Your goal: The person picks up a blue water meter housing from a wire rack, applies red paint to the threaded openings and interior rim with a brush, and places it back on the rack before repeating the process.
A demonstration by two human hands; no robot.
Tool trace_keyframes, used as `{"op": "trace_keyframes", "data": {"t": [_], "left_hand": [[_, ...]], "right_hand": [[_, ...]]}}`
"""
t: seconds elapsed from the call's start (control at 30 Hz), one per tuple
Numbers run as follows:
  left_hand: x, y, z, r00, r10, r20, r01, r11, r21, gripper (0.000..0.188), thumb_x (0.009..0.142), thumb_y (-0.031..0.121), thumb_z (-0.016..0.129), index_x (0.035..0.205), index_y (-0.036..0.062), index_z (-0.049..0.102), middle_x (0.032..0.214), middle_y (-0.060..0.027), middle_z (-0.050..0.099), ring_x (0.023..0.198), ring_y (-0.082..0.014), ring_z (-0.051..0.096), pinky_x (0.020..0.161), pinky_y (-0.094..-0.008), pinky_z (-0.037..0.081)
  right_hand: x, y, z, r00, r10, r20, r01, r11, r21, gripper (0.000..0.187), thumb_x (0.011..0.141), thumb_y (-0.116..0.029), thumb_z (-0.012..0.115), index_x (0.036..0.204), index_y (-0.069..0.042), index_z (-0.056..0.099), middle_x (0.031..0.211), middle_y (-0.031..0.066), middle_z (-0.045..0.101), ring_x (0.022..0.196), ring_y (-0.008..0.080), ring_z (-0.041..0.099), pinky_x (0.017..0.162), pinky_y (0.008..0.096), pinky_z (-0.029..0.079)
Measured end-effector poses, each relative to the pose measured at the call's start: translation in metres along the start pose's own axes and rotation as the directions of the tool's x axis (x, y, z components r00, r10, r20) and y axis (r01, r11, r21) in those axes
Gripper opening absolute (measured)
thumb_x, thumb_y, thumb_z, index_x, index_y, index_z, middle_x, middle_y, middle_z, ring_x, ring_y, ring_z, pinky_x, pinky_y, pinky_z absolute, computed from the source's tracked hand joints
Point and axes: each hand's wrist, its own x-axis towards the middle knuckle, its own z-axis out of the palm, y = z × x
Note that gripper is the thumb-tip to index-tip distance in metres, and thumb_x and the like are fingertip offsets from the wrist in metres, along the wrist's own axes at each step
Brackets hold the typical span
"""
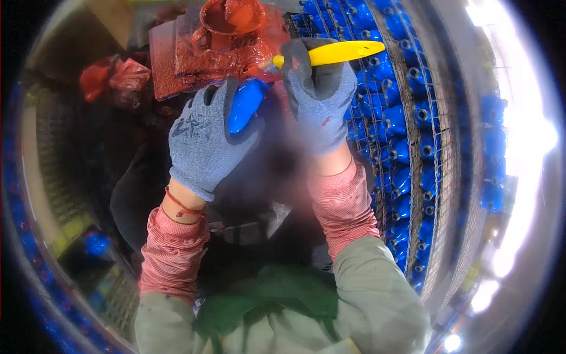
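Observation:
My left hand [206,138], in a grey-blue work glove with dark fingertips, is closed round a glossy blue rounded piece [246,106]. Between the gloved fingers of my right hand [323,103] is a paintbrush with a yellow handle [348,52], its handle end pointing right. The brush's tip sits close to the far end of the blue piece; whether the two touch I cannot tell. Just beyond both hands, a flat board [168,62] is coated in wet red paint. On it stands a red-smeared cup [233,17].
To the right, wire racks hold rows of glossy blue pieces [392,118] with round openings. A crumpled red plastic bag [128,75] lies left of the board. At the far left stands a cardboard box [109,20]. Lower left are a crate [118,295] and another blue item [96,243].

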Motion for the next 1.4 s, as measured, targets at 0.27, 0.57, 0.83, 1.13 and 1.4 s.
{"op": "trace_keyframes", "data": {"t": [0.27,0.57,0.83,1.13,1.4], "left_hand": [[0.007,-0.011,-0.02,0.868,-0.169,0.466,0.475,0.016,-0.88,0.04,0.09,0.023,0.06,0.122,-0.002,0.058,0.096,-0.0064,0.066,0.089,-0.0139,0.061,0.078,-0.0276,0.049],[-0.036,-0.032,0.023,0.726,0.052,0.685,0.382,-0.859,-0.34,0.047,0.096,0.036,0.043,0.133,0.0064,0.046,0.122,-0.0189,0.055,0.104,-0.0326,0.058,0.076,-0.0411,0.05],[-0.042,-0.008,0.025,0.795,0.051,0.605,0.424,-0.759,-0.493,0.066,0.085,0.039,0.062,0.138,0.0089,0.038,0.13,-0.0147,0.048,0.114,-0.0314,0.051,0.088,-0.0425,0.042],[0.003,0.004,-0.054,0.818,0.252,0.517,0.439,-0.854,-0.279,0.077,0.078,0.039,0.074,0.14,0.0102,0.038,0.137,-0.0135,0.047,0.118,-0.0253,0.052,0.091,-0.0397,0.049],[0.009,-0.019,0.002,0.897,0.08,0.434,0.258,-0.893,-0.368,0.077,0.085,0.053,0.063,0.14,0.0071,0.034,0.13,-0.0213,0.048,0.112,-0.0349,0.053,0.084,-0.0411,0.057]], "right_hand": [[0.005,-0.017,-0.013,0.962,0.232,-0.146,-0.087,0.764,0.639,0.019,0.091,-0.014,0.063,0.1,0.002,0.058,0.08,0.0077,0.063,0.063,0.0114,0.057,0.058,0.0239,0.047],[-0.018,0.017,0.042,0.822,0.367,0.435,-0.352,-0.273,0.895,0.032,0.097,-0.038,0.051,0.107,-0.009,0.059,0.093,0.0064,0.065,0.078,0.014,0.061,0.069,0.0261,0.051],[-0.058,0.028,0.075,0.697,0.291,0.655,-0.48,-0.49,0.728,0.052,0.096,-0.049,0.046,0.121,-0.004,0.055,0.11,0.0105,0.065,0.099,0.022,0.062,0.092,0.0401,0.049],[-0.054,0.055,0.033,0.962,0.273,0.022,-0.268,0.923,0.275,0.061,0.092,-0.057,0.048,0.122,-0.004,0.054,0.099,0.0083,0.067,0.082,0.0176,0.064,0.075,0.032,0.054],[-0.133,-0.016,-0.026,0.52,0.854,-0.024,-0.364,0.248,0.898,0.038,0.096,-0.047,0.052,0.087,-0.01,0.057,0.065,-0.0013,0.048,0.054,0.0099,0.042,0.052,0.0246,0.04]]}}
